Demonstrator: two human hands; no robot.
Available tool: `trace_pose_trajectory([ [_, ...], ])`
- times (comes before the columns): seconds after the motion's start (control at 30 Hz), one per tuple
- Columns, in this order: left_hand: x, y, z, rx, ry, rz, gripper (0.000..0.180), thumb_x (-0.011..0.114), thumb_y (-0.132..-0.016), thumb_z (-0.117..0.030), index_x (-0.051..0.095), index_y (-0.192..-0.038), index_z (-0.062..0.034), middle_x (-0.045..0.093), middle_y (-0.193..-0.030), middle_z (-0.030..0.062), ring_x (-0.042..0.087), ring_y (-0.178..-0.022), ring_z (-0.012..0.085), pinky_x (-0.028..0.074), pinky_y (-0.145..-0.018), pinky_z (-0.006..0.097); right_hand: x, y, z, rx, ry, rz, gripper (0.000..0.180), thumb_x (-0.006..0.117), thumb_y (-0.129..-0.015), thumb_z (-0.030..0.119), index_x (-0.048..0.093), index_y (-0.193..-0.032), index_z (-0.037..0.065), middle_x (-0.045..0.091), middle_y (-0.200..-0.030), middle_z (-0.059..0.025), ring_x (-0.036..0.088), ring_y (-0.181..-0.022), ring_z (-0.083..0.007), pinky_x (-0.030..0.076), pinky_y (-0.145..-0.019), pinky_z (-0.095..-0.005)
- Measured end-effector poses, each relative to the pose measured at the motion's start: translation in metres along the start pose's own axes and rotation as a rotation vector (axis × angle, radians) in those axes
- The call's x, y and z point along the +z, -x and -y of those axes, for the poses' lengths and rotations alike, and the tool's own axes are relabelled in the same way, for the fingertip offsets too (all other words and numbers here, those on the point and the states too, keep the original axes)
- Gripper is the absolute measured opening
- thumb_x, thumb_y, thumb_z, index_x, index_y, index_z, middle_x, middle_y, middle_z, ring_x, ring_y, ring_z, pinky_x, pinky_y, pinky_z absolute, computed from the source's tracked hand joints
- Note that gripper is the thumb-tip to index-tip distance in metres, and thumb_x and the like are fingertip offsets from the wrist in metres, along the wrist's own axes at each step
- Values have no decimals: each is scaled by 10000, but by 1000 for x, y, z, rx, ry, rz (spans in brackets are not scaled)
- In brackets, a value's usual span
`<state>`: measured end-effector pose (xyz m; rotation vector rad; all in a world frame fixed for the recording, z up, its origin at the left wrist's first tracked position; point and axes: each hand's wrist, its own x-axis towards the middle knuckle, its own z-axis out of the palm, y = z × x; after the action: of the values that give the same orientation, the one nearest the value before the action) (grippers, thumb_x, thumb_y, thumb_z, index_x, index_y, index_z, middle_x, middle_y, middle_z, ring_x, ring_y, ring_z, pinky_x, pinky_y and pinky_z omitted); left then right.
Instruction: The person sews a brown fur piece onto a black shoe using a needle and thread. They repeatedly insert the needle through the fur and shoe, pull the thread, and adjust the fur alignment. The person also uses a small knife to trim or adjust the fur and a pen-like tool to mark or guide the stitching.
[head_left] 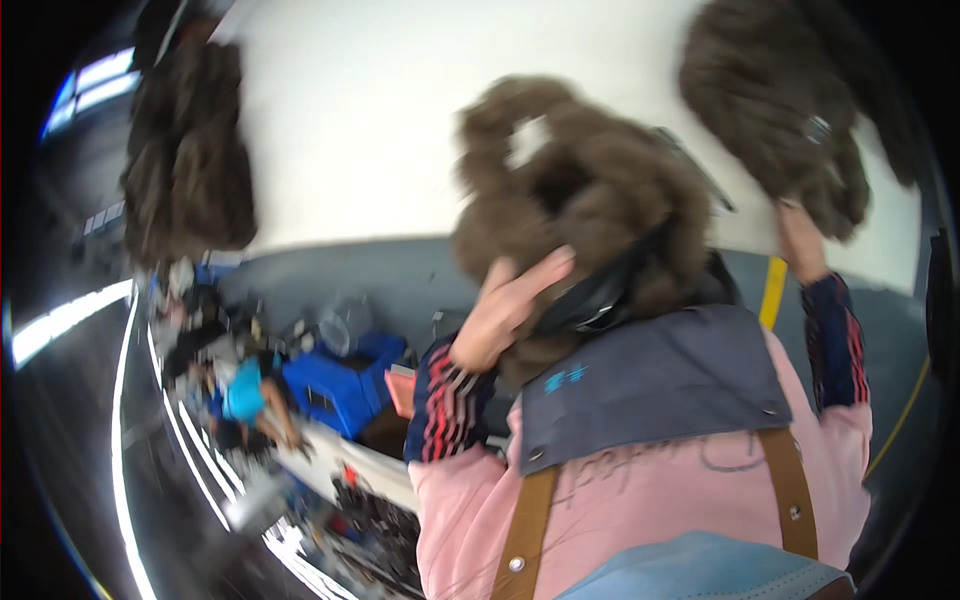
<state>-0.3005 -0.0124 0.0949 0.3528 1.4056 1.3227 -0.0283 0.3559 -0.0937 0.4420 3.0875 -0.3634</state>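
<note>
The frame is blurred by motion. My left hand (pixel 505 312) is raised and lies with flat fingers against a brown fluffy fur piece (pixel 590 190) and a black band (pixel 600 295) under it; whether it grips is unclear. My right hand (pixel 800 240) is lifted higher and holds the lower edge of a second brown fur clump (pixel 775 100) at the upper right. Both sleeves are pink with dark striped cuffs (pixel 450 400). Below the hands are a navy flap with snaps (pixel 650 385) and two brown straps (pixel 790 490) over pink cloth.
A third brown fur mass (pixel 190 150) hangs at the upper left. A white surface (pixel 360 120) fills the top. At the lower left stand blue crates (pixel 335 385), a cluttered bench with small dark parts (pixel 375 520), and a person in a turquoise top (pixel 243 392).
</note>
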Motion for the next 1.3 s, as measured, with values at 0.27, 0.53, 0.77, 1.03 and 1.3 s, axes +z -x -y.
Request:
trace_pose_trajectory([
  [0.27, 8, -11, -5, -101, 349, -187, 335, 506, -842, -103, 447, -1142, 34, 508, -1124, 101, 478, -1060, 148, 381, -903, 269, -94, -25, 52, 451, -962, 78, 292, 357, -782, 50, 508, -1029, 14, 500, -833, 4, 395, -614, -72, 303, -521, -192],
  [0.53, 9, -5, 6, 54, 343, -132, 357, 520, -833, -207, 492, -1111, 16, 549, -1069, 76, 500, -1014, 120, 385, -839, 217, -180, -114, 198, -117, -1134, 341, 311, 573, -706, -6, 517, -1012, 2, 493, -832, -2, 432, -677, -36, 361, -573, -159],
  [0.77, 4, 8, -6, -48, 205, -131, 391, 522, -830, -267, 495, -1131, -20, 516, -1050, 16, 434, -836, 45, 321, -644, 190, -172, -127, 244, -493, -732, 329, 215, 663, -720, 133, 512, -822, 20, 557, -632, -72, 538, -482, -173, 394, -434, -260],
  [1.03, 1, 10, -14, -197, 205, -58, 428, 437, -880, -270, 429, -1208, 5, 348, -1262, 90, 317, -1208, 162, 248, -998, 281, -174, -132, 250, -585, -593, 329, 192, 647, -728, 153, 511, -773, 26, 538, -610, -88, 544, -503, -217, 404, -446, -296],
  [1.3, 2, 1, -9, -250, 303, -107, 426, 509, -850, -255, 440, -1169, 20, 443, -1177, 68, 396, -1144, 131, 320, -947, 259, -169, -136, 245, -619, -547, 285, 181, 635, -732, 160, 511, -759, 31, 536, -615, -87, 536, -519, -226, 391, -447, -308],
])
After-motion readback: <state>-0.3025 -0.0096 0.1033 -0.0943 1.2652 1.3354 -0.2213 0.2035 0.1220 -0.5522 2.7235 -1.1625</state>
